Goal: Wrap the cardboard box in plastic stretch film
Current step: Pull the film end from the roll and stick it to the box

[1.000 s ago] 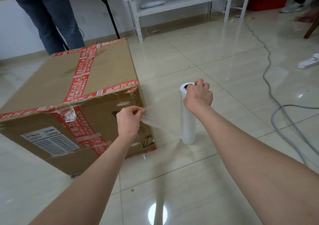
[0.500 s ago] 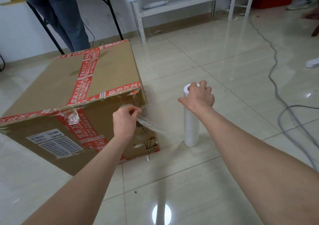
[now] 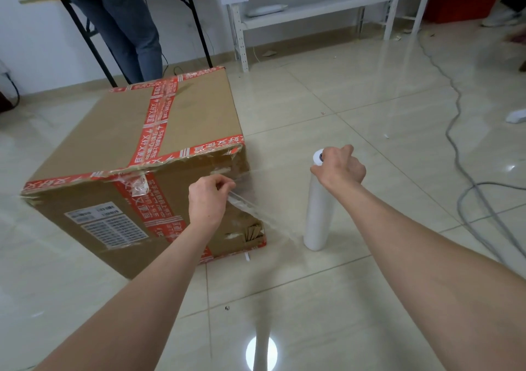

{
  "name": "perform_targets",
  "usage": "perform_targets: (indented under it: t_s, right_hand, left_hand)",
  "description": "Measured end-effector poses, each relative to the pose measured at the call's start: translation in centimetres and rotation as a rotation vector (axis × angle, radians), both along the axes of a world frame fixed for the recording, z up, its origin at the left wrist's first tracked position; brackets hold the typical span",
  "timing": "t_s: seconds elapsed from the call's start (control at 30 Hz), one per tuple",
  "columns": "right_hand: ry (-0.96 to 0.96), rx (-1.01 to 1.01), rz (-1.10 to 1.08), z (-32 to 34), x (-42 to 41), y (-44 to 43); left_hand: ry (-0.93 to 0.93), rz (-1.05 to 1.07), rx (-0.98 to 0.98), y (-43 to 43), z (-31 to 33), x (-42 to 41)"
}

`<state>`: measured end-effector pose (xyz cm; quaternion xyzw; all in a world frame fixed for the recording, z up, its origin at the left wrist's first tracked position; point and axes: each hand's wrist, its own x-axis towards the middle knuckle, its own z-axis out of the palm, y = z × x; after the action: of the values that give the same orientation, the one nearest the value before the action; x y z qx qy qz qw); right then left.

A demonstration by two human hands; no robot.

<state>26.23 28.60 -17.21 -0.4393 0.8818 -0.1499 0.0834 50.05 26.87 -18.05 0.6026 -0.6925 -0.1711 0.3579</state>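
A large cardboard box (image 3: 119,137) with red printed tape and a white label sits on the tiled floor at the left. An upright white roll of stretch film (image 3: 318,217) stands on the floor just right of the box's near corner. My right hand (image 3: 340,168) grips the roll's top end. My left hand (image 3: 209,201) pinches the loose end of the clear film (image 3: 256,211) in front of the box's near face, close to its right corner. The film stretches from my left hand down to the roll.
A person in jeans (image 3: 125,26) stands behind the box beside a black-legged table (image 3: 185,9). White metal shelving (image 3: 318,6) lines the back wall, with a red crate (image 3: 461,3) under it. Grey cables (image 3: 466,188) run over the floor at the right.
My left hand has drawn the film end a little further left across the box's near face. The roll and my right hand have stayed put.
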Motion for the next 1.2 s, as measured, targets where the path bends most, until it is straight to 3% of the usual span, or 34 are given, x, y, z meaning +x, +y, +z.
perform_targets:
  t_s: [0.17,0.33,0.6,0.67,0.77,0.83,0.9,1.07,1.2]
  right_hand:
    - [0.182,-0.013,0.005,0.2,1.6,0.4]
    - [0.184,-0.132,-0.093,-1.2,2.7,1.3]
    - [0.187,-0.081,-0.124,-0.8,3.1,1.5]
    - [0.163,-0.163,-0.135,-0.5,4.0,1.4]
    - [0.207,-0.451,0.09,-0.2,7.0,0.7]
    - [0.163,-0.451,0.377,-0.7,10.0,-0.1]
    - [0.078,-0.337,0.484,-1.6,12.4,-1.0]
    - [0.097,-0.236,0.363,-2.8,13.0,-2.1]
    - [0.07,-0.32,0.331,-2.8,12.1,-2.2]
  left_hand:
    - [0.149,0.081,0.027,-0.2,-0.5,0.2]
    - [0.261,0.151,0.035,0.0,-1.3,0.3]
    - [0.239,0.112,0.044,-0.6,-1.3,2.4]
    - [0.226,0.094,0.038,-0.9,-1.2,3.0]
    - [0.206,0.064,0.029,-1.1,-1.0,3.7]
    - [0.183,0.043,0.013,-1.1,-0.9,4.1]
    - [0.158,0.016,-0.012,-1.2,-0.8,4.5]
    - [0.118,-0.022,-0.061,-2.0,0.0,4.8]
    - [0.094,-0.036,-0.102,-2.2,0.2,4.5]
